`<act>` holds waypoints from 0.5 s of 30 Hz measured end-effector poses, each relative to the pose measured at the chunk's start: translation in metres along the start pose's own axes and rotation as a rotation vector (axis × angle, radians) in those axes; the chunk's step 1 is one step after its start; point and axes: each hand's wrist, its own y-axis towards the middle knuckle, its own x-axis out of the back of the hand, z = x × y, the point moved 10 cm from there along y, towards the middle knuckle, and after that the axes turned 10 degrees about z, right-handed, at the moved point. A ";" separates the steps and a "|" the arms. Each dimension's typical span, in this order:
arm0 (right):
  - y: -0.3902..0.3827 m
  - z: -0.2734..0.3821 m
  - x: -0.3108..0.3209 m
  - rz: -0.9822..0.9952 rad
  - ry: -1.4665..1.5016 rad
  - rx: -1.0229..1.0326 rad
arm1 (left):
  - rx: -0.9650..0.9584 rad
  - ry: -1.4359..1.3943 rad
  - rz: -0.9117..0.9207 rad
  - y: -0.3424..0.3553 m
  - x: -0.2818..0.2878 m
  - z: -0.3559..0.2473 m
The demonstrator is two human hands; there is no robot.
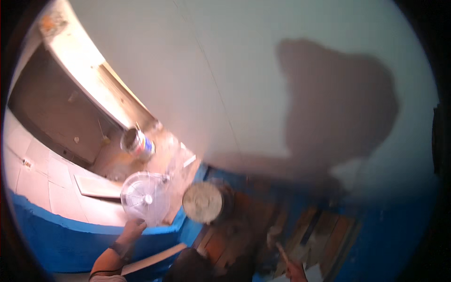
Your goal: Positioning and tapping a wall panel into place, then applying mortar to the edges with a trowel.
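With the low wall seen already covered in blue, though what is left cannot be judged, a thin-handled tool is gripped in the right hand, right of the pale-topped container, while the left hand is placed at the lower rim of the fan, whether gripping cannot be made out.

Bucket near a dark opening, pale flat board, wooden planks lower right
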 end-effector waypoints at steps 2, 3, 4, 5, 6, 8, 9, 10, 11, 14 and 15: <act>-0.105 0.082 -0.035 0.184 -0.060 0.163 | -0.200 0.083 -0.132 -0.008 0.059 -0.069; -0.162 0.165 -0.095 0.279 -0.057 0.336 | -0.238 0.073 -0.192 -0.030 0.095 -0.102; -0.215 0.233 -0.150 0.395 -0.051 0.505 | -0.273 0.027 -0.231 -0.039 0.131 -0.106; -0.248 0.276 -0.180 0.406 -0.085 0.579 | -0.349 -0.076 -0.271 -0.059 0.166 -0.146; -0.274 0.311 -0.204 0.392 -0.155 0.626 | -0.422 -0.176 -0.307 -0.085 0.201 -0.183; -0.276 0.362 -0.221 0.404 -0.264 0.731 | -0.538 -0.287 -0.449 -0.115 0.267 -0.211; -0.283 0.413 -0.212 -0.021 -0.886 1.248 | -0.590 -0.334 -0.483 -0.132 0.296 -0.224; -0.306 0.428 -0.235 -0.562 -1.479 1.689 | -0.636 -0.376 -0.515 -0.157 0.320 -0.241; -0.305 0.476 -0.242 -0.405 -1.333 1.396 | -0.617 -0.329 -0.610 -0.174 0.342 -0.253; -0.346 0.547 -0.307 0.081 -0.661 1.416 | -0.693 -0.211 -0.817 -0.191 0.391 -0.295; -0.358 0.568 -0.322 0.071 -0.673 1.442 | -0.797 -0.180 -0.892 -0.199 0.404 -0.317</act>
